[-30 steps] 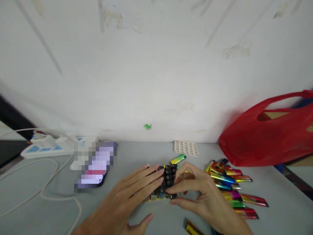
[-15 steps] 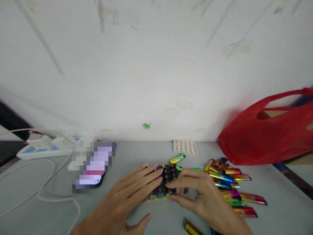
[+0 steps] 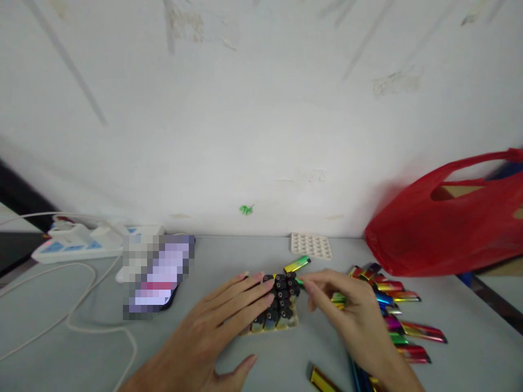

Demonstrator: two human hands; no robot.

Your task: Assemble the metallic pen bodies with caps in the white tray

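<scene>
My left hand (image 3: 212, 324) lies flat, fingers stretched over the left part of a small tray (image 3: 269, 330) and its thumb apart. Rows of black-topped pieces with small round holes (image 3: 281, 294) stand in the tray; some are hidden under the fingers. Just right of these rows, my right hand (image 3: 347, 310) has thumb and forefinger closed on a shiny green lighter (image 3: 300, 282), mostly hidden by the fingers. Behind the tray lies a yellow-green lighter (image 3: 297, 264). A gold lighter (image 3: 322, 379) is at the near edge.
Several shiny coloured lighters (image 3: 412, 353) lie piled on the right. A pale tray with holes (image 3: 311, 246) sits by the wall, and a red plastic bag (image 3: 441, 234) stands at right. On the left are a phone (image 3: 163, 275), a power strip (image 3: 81, 245) and white cables (image 3: 98, 330).
My right hand has moved right and slightly back, off the black-topped pieces, to the green lighter beside the tray. The near pieces now show. My left hand has hardly moved.
</scene>
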